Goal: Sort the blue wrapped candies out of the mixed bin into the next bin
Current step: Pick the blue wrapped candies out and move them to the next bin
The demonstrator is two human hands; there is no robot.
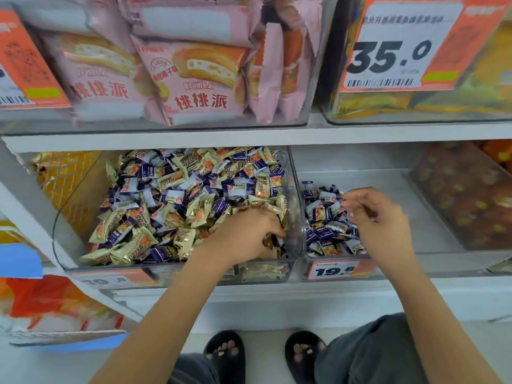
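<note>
The left hand (249,231) is buried in the candies at the front right corner of the mixed bin (69,245), fingers curled into the heap; whether they grip a candy cannot be told, since the fingertips are hidden. The right hand (379,214) hovers over the blue candies (327,220) piled at the left of the next bin (401,184), fingers loosely bent and spread, apparently empty, though motion blurs them.
</note>
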